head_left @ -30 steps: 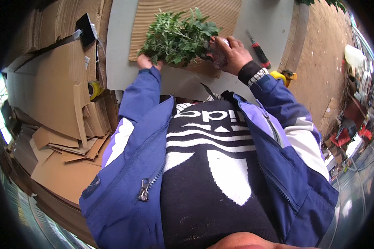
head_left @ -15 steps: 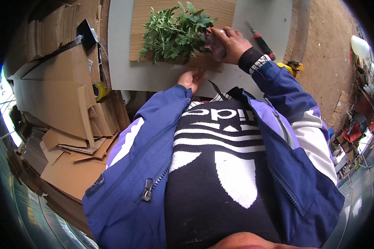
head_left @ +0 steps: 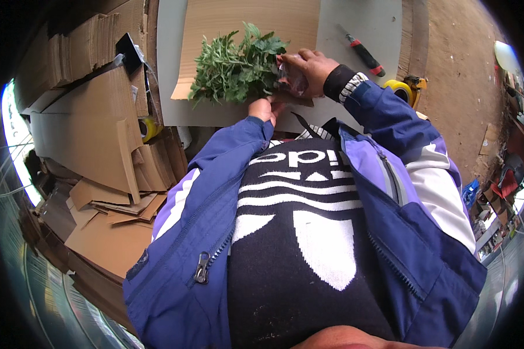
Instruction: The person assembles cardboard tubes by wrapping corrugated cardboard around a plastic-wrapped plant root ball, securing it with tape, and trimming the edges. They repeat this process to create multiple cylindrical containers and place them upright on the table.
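Note:
A bunch of leafy green plants [head_left: 233,70] lies on a cardboard sheet [head_left: 244,14] on the grey-white tabletop [head_left: 361,17]. Clear plastic wrap [head_left: 291,80] with something reddish-brown inside covers the right end of the bunch. My right hand [head_left: 315,68] is closed round this wrapped end from the right. Nearer to me, my left hand [head_left: 263,109] has its fingers bent at the near edge of the cardboard, which is lifted a little there. Some of its fingertips are hidden under the sheet.
A black and red handled tool [head_left: 365,57] with a metal blade lies on the right. Past it sits a yellow tape roll in a dispenser [head_left: 404,90]. Stacked cardboard [head_left: 87,122], another yellow tape roll [head_left: 150,129] and a dark flat device on a holder [head_left: 129,51] stand left.
My left hand has closed at the near edge of the cardboard, and that edge has risen. The sheet and plants have shifted slightly left and nearer; my right hand keeps hold of the wrapped end.

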A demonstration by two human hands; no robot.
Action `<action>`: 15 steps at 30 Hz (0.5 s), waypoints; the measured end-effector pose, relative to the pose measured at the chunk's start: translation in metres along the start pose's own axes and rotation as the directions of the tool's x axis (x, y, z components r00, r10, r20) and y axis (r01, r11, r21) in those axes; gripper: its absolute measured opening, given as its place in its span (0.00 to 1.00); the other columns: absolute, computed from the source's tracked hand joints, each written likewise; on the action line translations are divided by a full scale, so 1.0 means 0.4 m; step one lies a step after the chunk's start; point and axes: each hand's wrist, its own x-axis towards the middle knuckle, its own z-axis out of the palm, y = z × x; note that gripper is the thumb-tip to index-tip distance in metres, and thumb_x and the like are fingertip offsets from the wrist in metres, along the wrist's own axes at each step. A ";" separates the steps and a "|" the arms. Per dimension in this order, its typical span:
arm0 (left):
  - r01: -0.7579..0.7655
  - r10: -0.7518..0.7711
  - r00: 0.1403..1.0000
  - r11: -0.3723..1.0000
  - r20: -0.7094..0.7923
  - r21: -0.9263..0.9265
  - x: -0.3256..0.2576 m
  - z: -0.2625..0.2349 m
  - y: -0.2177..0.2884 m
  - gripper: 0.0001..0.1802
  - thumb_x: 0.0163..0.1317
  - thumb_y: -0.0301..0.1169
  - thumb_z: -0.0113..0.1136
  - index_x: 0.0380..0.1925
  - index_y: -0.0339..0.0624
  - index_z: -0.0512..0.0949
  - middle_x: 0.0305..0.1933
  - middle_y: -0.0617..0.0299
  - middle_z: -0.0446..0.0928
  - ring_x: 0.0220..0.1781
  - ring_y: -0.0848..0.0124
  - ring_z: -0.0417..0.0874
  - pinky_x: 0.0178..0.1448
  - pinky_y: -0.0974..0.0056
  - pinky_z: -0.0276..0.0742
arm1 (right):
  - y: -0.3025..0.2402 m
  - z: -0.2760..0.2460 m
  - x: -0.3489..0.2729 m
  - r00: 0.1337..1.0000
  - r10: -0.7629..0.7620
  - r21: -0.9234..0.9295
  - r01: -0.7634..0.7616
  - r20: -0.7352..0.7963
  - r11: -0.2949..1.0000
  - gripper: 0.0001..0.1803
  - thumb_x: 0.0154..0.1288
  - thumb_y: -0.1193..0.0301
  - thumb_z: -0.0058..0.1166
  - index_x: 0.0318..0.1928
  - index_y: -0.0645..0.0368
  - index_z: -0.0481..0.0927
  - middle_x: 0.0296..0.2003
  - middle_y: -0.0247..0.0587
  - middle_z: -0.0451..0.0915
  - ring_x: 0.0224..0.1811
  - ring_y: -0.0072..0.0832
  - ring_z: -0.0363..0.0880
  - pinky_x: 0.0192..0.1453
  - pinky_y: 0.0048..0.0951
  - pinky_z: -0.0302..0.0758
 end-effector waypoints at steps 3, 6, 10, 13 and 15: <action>0.067 -0.067 0.996 0.998 -0.065 -0.005 -0.059 -0.015 0.002 0.13 0.70 0.25 0.49 0.49 0.40 0.80 0.46 0.55 0.84 0.48 0.59 0.83 0.53 0.52 0.83 | -0.017 0.021 -0.018 0.991 0.020 0.131 -0.038 0.133 0.991 0.55 0.45 0.56 0.74 0.76 0.35 0.61 0.63 0.53 0.71 0.64 0.59 0.72 0.64 0.51 0.77; 0.100 -0.100 0.995 0.988 0.003 -0.118 -0.080 0.002 0.027 0.11 0.69 0.27 0.52 0.46 0.40 0.81 0.45 0.54 0.84 0.48 0.59 0.83 0.54 0.51 0.83 | -0.018 0.037 -0.020 0.999 -0.019 0.122 0.013 0.049 0.992 0.51 0.49 0.50 0.70 0.75 0.35 0.62 0.62 0.54 0.72 0.62 0.59 0.74 0.62 0.53 0.78; 0.158 -0.139 0.986 0.959 0.095 -0.236 -0.095 0.029 0.050 0.11 0.63 0.26 0.57 0.44 0.37 0.81 0.49 0.51 0.83 0.52 0.55 0.82 0.62 0.46 0.79 | -0.014 0.048 -0.020 0.999 -0.030 0.068 0.029 0.013 0.997 0.50 0.50 0.49 0.69 0.75 0.34 0.62 0.63 0.53 0.72 0.61 0.58 0.75 0.60 0.52 0.79; 0.194 -0.156 0.977 0.935 0.149 -0.295 -0.106 0.034 0.054 0.12 0.61 0.26 0.59 0.45 0.38 0.82 0.50 0.51 0.82 0.55 0.53 0.80 0.67 0.44 0.75 | -0.019 0.049 -0.027 1.000 -0.001 0.098 -0.001 0.019 0.995 0.52 0.48 0.48 0.70 0.75 0.37 0.62 0.64 0.50 0.72 0.62 0.58 0.74 0.59 0.56 0.78; 0.199 -0.156 0.975 0.929 0.157 -0.311 -0.105 0.034 0.051 0.13 0.60 0.26 0.60 0.45 0.38 0.82 0.50 0.51 0.83 0.56 0.53 0.80 0.68 0.43 0.73 | -0.033 0.051 -0.036 0.998 0.060 0.076 -0.060 -0.003 0.995 0.52 0.49 0.47 0.69 0.75 0.41 0.63 0.65 0.48 0.72 0.63 0.57 0.74 0.60 0.62 0.75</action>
